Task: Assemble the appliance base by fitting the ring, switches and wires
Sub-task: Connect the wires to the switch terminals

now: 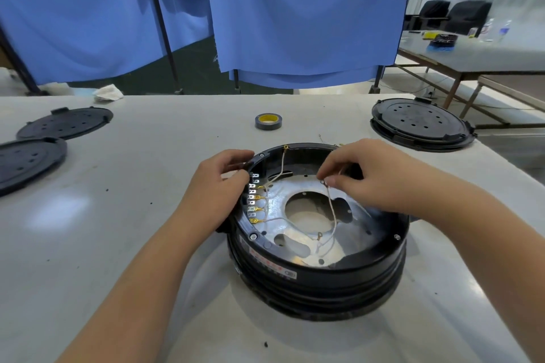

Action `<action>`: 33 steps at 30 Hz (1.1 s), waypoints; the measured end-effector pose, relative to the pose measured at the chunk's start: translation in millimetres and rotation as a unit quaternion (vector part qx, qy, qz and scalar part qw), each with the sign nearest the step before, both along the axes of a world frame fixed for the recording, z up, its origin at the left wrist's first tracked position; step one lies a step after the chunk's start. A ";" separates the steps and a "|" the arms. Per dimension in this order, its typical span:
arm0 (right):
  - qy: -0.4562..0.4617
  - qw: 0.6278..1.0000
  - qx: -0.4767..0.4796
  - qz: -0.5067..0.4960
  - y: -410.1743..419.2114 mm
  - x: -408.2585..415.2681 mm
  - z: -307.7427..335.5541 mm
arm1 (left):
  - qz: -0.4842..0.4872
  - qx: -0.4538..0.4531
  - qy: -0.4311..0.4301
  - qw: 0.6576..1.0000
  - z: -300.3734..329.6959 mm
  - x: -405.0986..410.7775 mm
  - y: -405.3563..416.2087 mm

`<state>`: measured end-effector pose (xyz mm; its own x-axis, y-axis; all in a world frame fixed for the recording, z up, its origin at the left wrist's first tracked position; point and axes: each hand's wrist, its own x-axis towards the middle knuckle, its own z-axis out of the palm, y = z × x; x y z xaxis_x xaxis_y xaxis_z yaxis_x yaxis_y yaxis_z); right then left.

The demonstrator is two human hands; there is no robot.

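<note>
Left hand fingers curled on base rim, right hand pinching wire (white, looping), tape behind, lids at both sides

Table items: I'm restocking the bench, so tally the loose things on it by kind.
Black perforated covers: 3
Appliance base: 1
Roll of tape: 1
Crumpled white cloth: 1
Total: 6

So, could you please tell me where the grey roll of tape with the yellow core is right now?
In the head view, the grey roll of tape lies flat on the white table, just beyond the round black appliance base, near the middle.
</note>
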<state>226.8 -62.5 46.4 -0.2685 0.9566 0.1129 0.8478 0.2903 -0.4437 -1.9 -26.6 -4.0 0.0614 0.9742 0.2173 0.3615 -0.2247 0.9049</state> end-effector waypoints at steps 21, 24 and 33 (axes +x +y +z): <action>0.097 0.972 0.216 -0.012 -5.7 12.3 -27.3 | -0.222 -0.016 0.392 0.893 27.7 68.3 -13.0; 0.093 0.980 0.175 -0.012 -9.5 15.5 -25.1 | -0.182 0.023 0.411 0.893 20.9 70.1 -13.8; 0.100 0.988 0.115 0.014 -13.5 12.6 -23.3 | -0.179 0.054 0.251 0.950 18.5 63.4 -14.3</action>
